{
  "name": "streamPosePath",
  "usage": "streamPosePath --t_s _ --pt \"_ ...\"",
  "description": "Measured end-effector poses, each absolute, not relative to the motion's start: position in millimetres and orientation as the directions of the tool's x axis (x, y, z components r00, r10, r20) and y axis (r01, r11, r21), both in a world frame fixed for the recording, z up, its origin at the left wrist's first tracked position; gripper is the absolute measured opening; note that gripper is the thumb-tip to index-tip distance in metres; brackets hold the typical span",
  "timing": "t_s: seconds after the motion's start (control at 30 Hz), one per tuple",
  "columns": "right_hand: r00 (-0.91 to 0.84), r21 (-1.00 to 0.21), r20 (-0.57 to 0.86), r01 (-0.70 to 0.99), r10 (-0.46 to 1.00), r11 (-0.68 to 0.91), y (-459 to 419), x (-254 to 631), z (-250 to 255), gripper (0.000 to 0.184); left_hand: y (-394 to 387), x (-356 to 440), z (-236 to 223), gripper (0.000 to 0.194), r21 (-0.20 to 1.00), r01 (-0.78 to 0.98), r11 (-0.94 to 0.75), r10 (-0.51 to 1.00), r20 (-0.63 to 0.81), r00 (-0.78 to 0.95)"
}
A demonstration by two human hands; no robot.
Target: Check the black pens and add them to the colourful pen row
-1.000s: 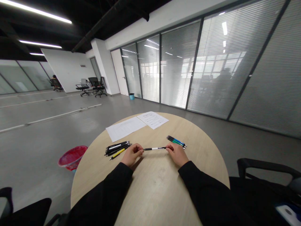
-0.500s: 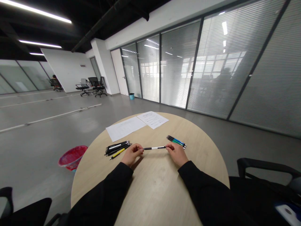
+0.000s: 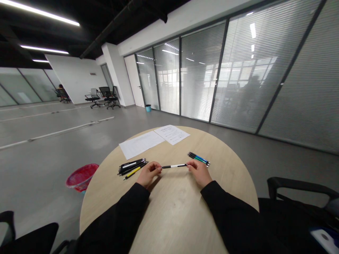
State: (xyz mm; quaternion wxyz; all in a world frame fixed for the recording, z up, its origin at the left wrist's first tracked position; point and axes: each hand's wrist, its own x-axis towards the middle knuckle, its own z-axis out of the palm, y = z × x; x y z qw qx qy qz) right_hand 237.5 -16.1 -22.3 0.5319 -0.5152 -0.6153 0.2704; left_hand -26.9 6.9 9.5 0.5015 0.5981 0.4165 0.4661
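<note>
A black-and-white pen (image 3: 174, 166) is held level between my two hands, just over the table. My left hand (image 3: 148, 173) pinches its dark grip end, and my right hand (image 3: 199, 172) pinches the other end. Beside my left hand lies a bunch of several black pens (image 3: 132, 165), with a yellow pen (image 3: 132, 173) at its near side. Just beyond my right hand is a small group of blue and green pens (image 3: 199, 158), partly hidden by the fingers.
Two printed sheets (image 3: 143, 144) lie at the far side of the round wooden table (image 3: 169, 211). A red-lined bin (image 3: 82, 176) stands on the floor to the left. Black chairs (image 3: 302, 187) flank the table on both sides.
The pen has turned slightly about its length, so its black clip shows less. Both hands stay in the same place.
</note>
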Motion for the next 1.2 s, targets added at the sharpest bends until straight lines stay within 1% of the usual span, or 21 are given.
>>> streamPosePath --t_s 0.1,0.3,0.67,1.2 --pt "0.1 -0.873 0.383 0.364 0.919 0.324 -16.3 237.3 -22.0 0.015 6.8 -26.7 9.2 0.028 0.989 0.018 -0.146 0.967 0.139 0.215" --pt "0.113 -0.863 0.404 0.377 0.908 0.337 -16.1 237.3 -22.7 0.014 5.2 -26.3 10.6 0.028 0.986 0.051 -0.158 0.966 0.144 0.213" --pt "0.111 -0.859 0.396 0.394 0.911 0.326 -18.6 236.6 -20.7 0.016 6.5 -27.3 9.7 0.03 0.981 0.082 -0.176 0.963 0.154 0.221" --pt "0.094 -0.862 0.4 0.377 0.912 0.339 -21.0 236.2 -17.1 0.017 6.8 -27.4 8.6 0.029 0.98 0.078 -0.184 0.965 0.165 0.203"
